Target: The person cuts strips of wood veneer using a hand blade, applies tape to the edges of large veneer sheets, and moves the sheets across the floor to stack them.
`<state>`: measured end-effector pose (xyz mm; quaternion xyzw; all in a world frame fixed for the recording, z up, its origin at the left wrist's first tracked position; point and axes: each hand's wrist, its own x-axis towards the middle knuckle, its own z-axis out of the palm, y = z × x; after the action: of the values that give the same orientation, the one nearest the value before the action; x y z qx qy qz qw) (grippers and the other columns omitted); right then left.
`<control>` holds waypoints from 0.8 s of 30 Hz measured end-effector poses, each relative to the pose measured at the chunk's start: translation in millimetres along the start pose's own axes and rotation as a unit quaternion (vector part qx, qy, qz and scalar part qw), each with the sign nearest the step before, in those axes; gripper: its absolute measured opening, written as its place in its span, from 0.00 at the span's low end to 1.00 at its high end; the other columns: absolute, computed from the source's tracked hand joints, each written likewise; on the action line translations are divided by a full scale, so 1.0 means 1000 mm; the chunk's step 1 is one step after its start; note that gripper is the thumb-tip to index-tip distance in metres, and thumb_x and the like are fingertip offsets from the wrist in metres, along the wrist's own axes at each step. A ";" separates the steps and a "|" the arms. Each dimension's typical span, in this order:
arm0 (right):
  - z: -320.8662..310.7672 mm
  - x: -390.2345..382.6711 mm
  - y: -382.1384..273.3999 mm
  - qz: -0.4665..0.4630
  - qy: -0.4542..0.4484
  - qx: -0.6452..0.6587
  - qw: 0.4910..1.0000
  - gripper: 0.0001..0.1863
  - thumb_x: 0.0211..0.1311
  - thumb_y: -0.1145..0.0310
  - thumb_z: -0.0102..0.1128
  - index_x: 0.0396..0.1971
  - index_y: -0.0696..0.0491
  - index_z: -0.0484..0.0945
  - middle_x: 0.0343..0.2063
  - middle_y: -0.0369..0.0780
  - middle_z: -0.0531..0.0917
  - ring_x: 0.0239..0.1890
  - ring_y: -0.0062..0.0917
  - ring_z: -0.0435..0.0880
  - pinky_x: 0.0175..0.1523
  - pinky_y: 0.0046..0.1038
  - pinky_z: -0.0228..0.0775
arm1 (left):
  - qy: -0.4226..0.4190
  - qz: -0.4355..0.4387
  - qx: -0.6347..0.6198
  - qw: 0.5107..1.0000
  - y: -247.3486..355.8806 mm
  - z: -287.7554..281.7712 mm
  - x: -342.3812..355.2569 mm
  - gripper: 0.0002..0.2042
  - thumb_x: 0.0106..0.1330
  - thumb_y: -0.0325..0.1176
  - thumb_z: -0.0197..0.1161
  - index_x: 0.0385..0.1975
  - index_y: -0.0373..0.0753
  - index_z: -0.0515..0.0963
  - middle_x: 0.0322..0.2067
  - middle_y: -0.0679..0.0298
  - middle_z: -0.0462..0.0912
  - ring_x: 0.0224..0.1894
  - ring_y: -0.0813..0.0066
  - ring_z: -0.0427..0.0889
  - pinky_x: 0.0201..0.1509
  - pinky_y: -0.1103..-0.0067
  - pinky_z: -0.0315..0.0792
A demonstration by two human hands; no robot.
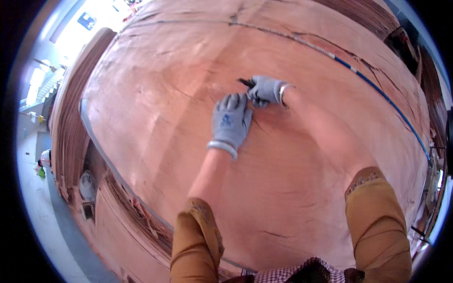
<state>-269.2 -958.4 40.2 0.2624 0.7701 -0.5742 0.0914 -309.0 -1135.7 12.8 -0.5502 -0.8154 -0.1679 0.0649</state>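
A broad, reddish-brown sheet of wood veneer [155, 127] spreads out in front of me, with thin cracks in its surface. My left hand [230, 120], in a grey knit glove, lies flat on the sheet with its fingers stretched forward. Close by its fingertips, my right hand [265, 90] is closed around a small dark tool [246, 83], whose end sticks out to the left. The fingers hide most of that tool, so its exact kind does not show. The right hand wears the same sort of glove.
A blue-and-white rod or cord [373, 85] runs across the far right of the sheet. Thick stacks of veneer [78, 113] stand at the left, with more at the far right. A grey strip [106, 158] follows the sheet's left edge. Someone [46, 158] is at the far left.
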 end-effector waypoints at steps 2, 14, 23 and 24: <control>-0.001 -0.008 -0.001 0.025 0.031 -0.129 0.991 0.11 0.56 0.67 0.58 0.24 0.61 0.77 0.16 0.42 0.80 0.18 0.27 0.81 0.23 0.29 0.73 | 0.028 0.022 0.015 0.999 -0.004 -0.003 0.007 0.20 0.62 0.41 0.51 0.51 0.39 0.71 0.49 0.54 0.74 0.54 0.56 0.70 0.59 0.64 0.61; 0.008 -0.161 0.035 0.039 -0.133 0.095 0.986 0.08 0.58 0.68 0.55 0.34 0.57 0.72 0.20 0.38 0.79 0.16 0.17 0.75 0.20 0.20 0.66 | 0.049 0.013 -0.010 0.999 0.001 -0.006 -0.002 0.20 0.62 0.39 0.52 0.53 0.38 0.69 0.52 0.54 0.71 0.57 0.56 0.66 0.62 0.64 0.57; 0.020 -0.180 0.070 0.096 -0.012 -0.047 0.994 0.09 0.56 0.69 0.55 0.32 0.58 0.70 0.21 0.42 0.79 0.19 0.24 0.77 0.24 0.26 0.69 | -0.022 0.092 -0.041 0.995 0.121 -0.011 -0.112 0.22 0.62 0.40 0.52 0.56 0.39 0.68 0.57 0.55 0.68 0.60 0.56 0.65 0.64 0.62 0.54; 0.019 -0.181 0.070 0.103 0.011 -0.127 0.986 0.10 0.54 0.69 0.57 0.32 0.58 0.71 0.23 0.45 0.80 0.22 0.28 0.80 0.27 0.29 0.70 | -0.033 0.079 -0.038 0.996 0.124 -0.009 -0.115 0.23 0.62 0.42 0.52 0.56 0.40 0.68 0.57 0.55 0.68 0.60 0.57 0.64 0.64 0.62 0.54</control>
<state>-83.8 -1016.6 55.5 0.3328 0.8069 -0.4560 0.1737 -151.0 -1196.9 12.7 -0.6198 -0.7645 -0.1747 0.0303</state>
